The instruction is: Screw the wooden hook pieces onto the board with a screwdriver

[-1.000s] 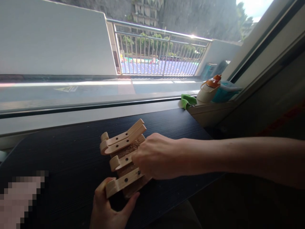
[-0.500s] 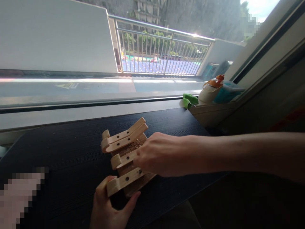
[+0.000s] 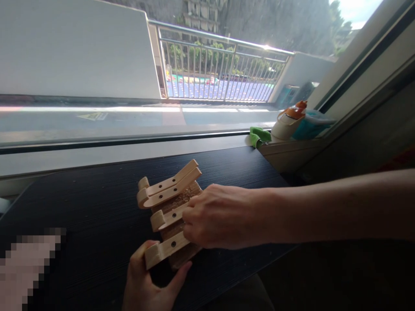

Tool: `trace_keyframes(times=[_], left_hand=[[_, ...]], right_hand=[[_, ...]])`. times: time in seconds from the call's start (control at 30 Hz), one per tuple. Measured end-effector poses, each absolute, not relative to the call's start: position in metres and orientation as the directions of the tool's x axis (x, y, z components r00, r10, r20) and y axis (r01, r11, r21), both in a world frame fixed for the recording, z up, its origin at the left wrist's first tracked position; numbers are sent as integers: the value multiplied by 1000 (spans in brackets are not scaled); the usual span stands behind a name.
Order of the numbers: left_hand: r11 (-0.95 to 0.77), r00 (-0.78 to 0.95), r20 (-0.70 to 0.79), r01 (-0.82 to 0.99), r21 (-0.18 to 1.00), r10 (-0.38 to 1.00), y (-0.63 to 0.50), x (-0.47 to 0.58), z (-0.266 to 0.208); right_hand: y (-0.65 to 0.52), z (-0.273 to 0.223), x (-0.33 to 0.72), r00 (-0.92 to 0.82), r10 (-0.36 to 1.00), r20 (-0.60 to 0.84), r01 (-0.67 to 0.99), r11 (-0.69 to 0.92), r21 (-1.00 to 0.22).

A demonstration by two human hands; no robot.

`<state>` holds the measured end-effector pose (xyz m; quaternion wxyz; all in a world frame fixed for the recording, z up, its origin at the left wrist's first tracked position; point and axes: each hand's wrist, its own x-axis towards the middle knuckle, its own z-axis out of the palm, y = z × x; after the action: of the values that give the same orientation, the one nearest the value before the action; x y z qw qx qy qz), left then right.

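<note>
A wooden hook rack [image 3: 167,238] lies slanted on the dark table, its pale curved hooks fixed across a brown board with dark screws. Brown crumbs, perhaps wood shavings, are scattered on the board [image 3: 185,198] between the hooks. My left hand [image 3: 151,276] grips the near end, fingers at the nearest hook and thumb by the board's edge. Over the rack's right side, my right hand [image 3: 212,218] is closed, knuckles up, and covers the right ends of the two nearer hooks. What its fingertips hold, if anything, is hidden.
The dark tabletop [image 3: 90,216] meets a white window sill [image 3: 194,144]. On the sill at right are a green cloth [image 3: 259,136], a cream bottle with an orange top [image 3: 288,123] and a teal container [image 3: 311,125]. A railing [image 3: 227,69] shows through the glass.
My right hand has shifted slightly toward me and now covers one screw of the nearest hook. My left hand and the rack have barely moved.
</note>
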<state>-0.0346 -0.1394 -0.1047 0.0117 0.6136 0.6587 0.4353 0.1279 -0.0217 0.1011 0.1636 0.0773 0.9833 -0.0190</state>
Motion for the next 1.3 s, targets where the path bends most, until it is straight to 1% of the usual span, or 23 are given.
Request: trace_keyframes(times=[0.07, 0.13, 0.17, 0.2, 0.23, 0.3, 0.37, 0.43, 0.5, 0.53, 0.57, 0.6, 0.67, 0.73, 0.77, 0.8, 0.87, 1.0, 1.07, 1.13, 1.17, 1.2, 1.3], left_hand=[[-153, -225, 542, 810, 565, 810, -138, -35, -105], [-181, -206, 574, 819, 544, 793, -137, -35, -105], [-191, -200, 584, 821, 538, 787, -137, -35, -104], [-193, -198, 586, 822, 536, 786, -137, -35, -104], [-184, -200, 578, 823, 538, 791, -137, -35, -103], [-156, -215, 552, 822, 548, 806, -138, -35, -103], [-135, -230, 532, 818, 560, 815, -139, -35, -104], [-138, -234, 527, 808, 573, 817, -140, -35, -105], [-150, -231, 527, 799, 582, 818, -140, -35, -105], [-158, -227, 532, 798, 582, 815, -140, -35, -105], [-163, -227, 540, 798, 580, 811, -140, -35, -106], [-165, -226, 544, 799, 578, 808, -139, -35, -106], [-167, -220, 546, 803, 571, 808, -139, -36, -106], [-174, -209, 547, 806, 566, 810, -139, -36, -105], [-173, -207, 543, 806, 566, 813, -139, -36, -105], [-167, -210, 536, 804, 570, 817, -139, -36, -104], [-137, -235, 512, 798, 587, 826, -140, -36, -104], [-118, -255, 483, 779, 616, 837, -142, -35, -105], [-125, -251, 481, 772, 623, 840, -142, -36, -105], [-128, -250, 482, 772, 623, 840, -141, -35, -105], [-128, -250, 485, 774, 620, 838, -141, -35, -105], [-127, -248, 488, 779, 614, 837, -140, -35, -105], [-136, -233, 506, 796, 590, 830, -139, -35, -105]], right_hand=[[-16, 98, 123, -888, 253, -383, 298, 953, -61], [-10, 97, 119, -809, 417, -415, 493, 865, -93], [-8, 97, 117, -767, 488, -417, 569, 818, -89], [-7, 97, 117, -738, 533, -414, 612, 788, -75], [-7, 99, 116, -730, 547, -409, 618, 784, -54], [-11, 103, 118, -760, 504, -410, 553, 833, -2], [-17, 106, 120, -834, 386, -395, 417, 909, 7], [-24, 107, 123, -905, 255, -340, 271, 963, 0], [-28, 104, 124, -946, 147, -288, 153, 988, 0], [-29, 102, 123, -951, 117, -287, 123, 992, -3], [-28, 100, 122, -947, 114, -301, 125, 992, -20], [-27, 97, 121, -935, 149, -321, 173, 984, -46], [-22, 93, 120, -872, 322, -369, 380, 920, -96], [-17, 91, 120, -762, 512, -396, 590, 801, -100], [-15, 92, 121, -721, 565, -401, 643, 761, -84], [-13, 94, 122, -706, 585, -399, 656, 753, -58], [-14, 100, 125, -750, 537, -386, 588, 808, -19], [-21, 108, 130, -901, 268, -340, 300, 953, -45], [-22, 105, 131, -943, 161, -291, 174, 985, -19], [-19, 101, 131, -958, 115, -263, 119, 993, 1], [-17, 98, 131, -948, 136, -287, 147, 989, -15], [-14, 97, 131, -925, 188, -330, 215, 975, -46], [-8, 97, 130, -796, 410, -445, 506, 855, -117]])
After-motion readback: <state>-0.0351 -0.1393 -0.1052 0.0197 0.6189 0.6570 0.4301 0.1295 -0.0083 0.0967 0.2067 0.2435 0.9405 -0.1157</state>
